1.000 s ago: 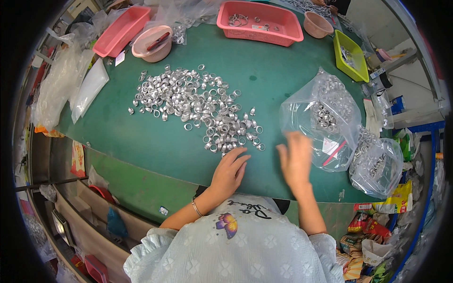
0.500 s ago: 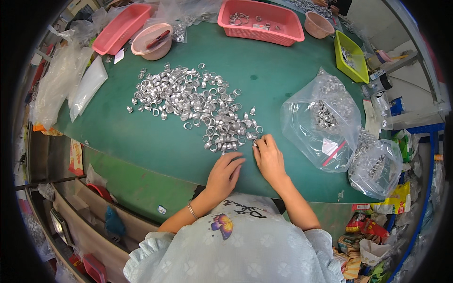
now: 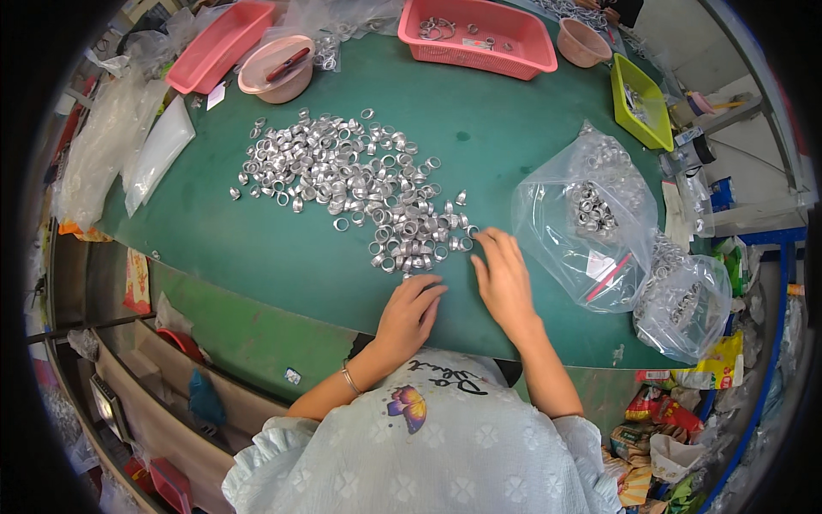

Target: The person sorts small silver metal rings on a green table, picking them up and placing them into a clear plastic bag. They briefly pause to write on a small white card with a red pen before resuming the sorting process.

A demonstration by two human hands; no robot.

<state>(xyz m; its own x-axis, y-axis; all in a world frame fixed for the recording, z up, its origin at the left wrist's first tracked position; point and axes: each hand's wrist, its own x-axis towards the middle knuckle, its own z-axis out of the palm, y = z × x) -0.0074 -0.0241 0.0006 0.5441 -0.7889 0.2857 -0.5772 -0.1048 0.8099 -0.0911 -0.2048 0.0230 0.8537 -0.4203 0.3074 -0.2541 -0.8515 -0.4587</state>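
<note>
A heap of silver metal rings [image 3: 342, 176] spreads over the green tabletop in front of me. At its near right edge my right hand [image 3: 507, 283] reaches in, index fingertip at a single ring [image 3: 473, 231], the thumb apart from the index finger and nothing visible between them. My left hand [image 3: 406, 315] rests on the table at the near edge of the heap. Its fingers are loosely bent and spread, with no ring seen in its grasp. A small ring [image 3: 407, 277] lies at its fingertips, partly hidden.
Clear plastic bags of rings [image 3: 586, 227] stand on the right. Along the far side are a pink basket [image 3: 479, 64], a pink bowl [image 3: 278, 86] with a red-handled tool, a pink tray [image 3: 214, 51] and a green basket [image 3: 642, 107]. Plastic sheets [image 3: 158, 154] lie at left.
My right hand has moved slightly right and away from me, its thumb and index finger now spread; the ring that was at its fingertips is no longer between them. My left hand has barely moved.
</note>
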